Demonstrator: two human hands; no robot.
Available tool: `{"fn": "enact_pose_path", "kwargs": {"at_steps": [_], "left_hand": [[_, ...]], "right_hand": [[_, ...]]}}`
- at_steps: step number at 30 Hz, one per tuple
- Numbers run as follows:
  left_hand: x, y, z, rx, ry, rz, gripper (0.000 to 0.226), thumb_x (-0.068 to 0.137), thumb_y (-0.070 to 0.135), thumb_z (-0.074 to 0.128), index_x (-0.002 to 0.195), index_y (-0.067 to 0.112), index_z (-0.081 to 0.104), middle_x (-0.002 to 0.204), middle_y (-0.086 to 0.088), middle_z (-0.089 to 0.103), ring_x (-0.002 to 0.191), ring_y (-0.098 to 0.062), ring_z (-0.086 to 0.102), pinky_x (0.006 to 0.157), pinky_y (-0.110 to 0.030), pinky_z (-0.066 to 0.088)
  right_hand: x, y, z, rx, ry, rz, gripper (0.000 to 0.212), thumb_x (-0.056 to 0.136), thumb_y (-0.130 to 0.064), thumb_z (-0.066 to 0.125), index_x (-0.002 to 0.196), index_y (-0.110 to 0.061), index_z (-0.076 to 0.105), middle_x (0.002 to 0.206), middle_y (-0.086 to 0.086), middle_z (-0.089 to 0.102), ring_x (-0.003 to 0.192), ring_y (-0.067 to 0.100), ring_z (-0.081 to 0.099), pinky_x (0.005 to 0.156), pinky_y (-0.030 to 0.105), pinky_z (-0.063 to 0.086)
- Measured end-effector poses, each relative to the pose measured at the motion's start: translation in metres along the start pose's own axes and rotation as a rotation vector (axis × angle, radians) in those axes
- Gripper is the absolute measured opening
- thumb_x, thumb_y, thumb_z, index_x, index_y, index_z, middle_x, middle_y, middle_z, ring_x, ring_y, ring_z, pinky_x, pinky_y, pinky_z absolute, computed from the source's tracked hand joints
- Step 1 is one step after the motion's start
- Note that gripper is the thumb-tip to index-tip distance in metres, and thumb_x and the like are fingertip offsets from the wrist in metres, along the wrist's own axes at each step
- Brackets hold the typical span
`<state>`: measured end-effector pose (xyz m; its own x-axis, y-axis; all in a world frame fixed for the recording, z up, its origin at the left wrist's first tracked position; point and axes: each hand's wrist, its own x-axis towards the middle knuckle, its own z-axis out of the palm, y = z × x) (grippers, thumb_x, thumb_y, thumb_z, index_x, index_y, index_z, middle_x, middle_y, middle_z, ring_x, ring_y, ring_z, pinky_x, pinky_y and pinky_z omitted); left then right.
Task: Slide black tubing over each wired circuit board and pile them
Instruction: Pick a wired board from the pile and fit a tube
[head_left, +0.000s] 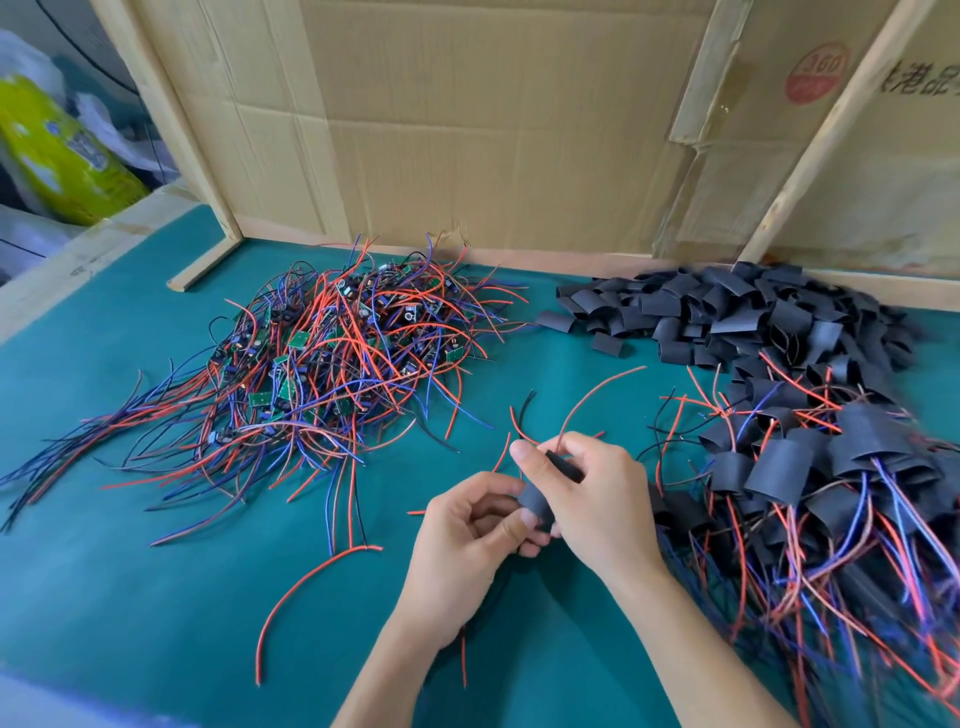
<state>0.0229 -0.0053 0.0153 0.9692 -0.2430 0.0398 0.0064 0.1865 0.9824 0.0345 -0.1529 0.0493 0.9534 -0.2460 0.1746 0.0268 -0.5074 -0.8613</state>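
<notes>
Pinching soft, light black tubing (537, 501) with both hands (470, 525) (right (587, 499) uppermost); best gripped near its mouth, wires (587, 400) floppy.

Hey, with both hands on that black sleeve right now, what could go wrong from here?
The loose red wires sticking up past the right hand could snag or fold as the black sleeve slides on. The left hand hides the board, so its alignment is unclear. The finished pile lies close by; trailing leads may tangle with it.
</notes>
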Motion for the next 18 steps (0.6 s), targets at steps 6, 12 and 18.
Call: {"fn": "enact_pose_path", "kwargs": {"at_steps": [6, 12, 18], "left_hand": [[-0.001, 0.002, 0.003, 0.048, 0.021, 0.018, 0.004, 0.100, -0.004, 0.059, 0.100, -0.003, 0.062, 0.080, -0.009, 0.074, 0.068, -0.019, 0.067, 0.064, -0.025, 0.054], [-0.001, 0.008, 0.004, -0.031, 0.027, -0.017, 0.025, 0.096, 0.017, 0.067, 0.098, -0.006, 0.059, 0.081, -0.012, 0.071, 0.069, -0.020, 0.064, 0.066, -0.025, 0.052], [0.001, 0.007, 0.002, -0.112, 0.054, -0.068, 0.031, 0.098, 0.021, 0.064, 0.100, -0.009, 0.060, 0.085, -0.013, 0.070, 0.071, -0.020, 0.066, 0.067, -0.025, 0.053]], "right_hand": [[-0.002, -0.004, 0.001, 0.021, -0.129, 0.006, 0.056, 0.087, -0.068, 0.059, 0.069, -0.015, 0.059, 0.053, -0.005, 0.060, 0.048, 0.017, 0.055, 0.056, 0.036, 0.051], [0.002, -0.017, -0.016, 0.151, -0.223, 0.017, 0.028, 0.083, -0.052, 0.064, 0.086, -0.024, 0.071, 0.061, 0.000, 0.069, 0.047, 0.012, 0.059, 0.048, 0.028, 0.046], [0.029, -0.029, -0.125, -0.333, -0.017, 0.032, 0.040, 0.068, -0.080, 0.057, 0.090, -0.051, 0.072, 0.066, -0.014, 0.071, 0.068, 0.009, 0.066, 0.066, 0.029, 0.046]]}}
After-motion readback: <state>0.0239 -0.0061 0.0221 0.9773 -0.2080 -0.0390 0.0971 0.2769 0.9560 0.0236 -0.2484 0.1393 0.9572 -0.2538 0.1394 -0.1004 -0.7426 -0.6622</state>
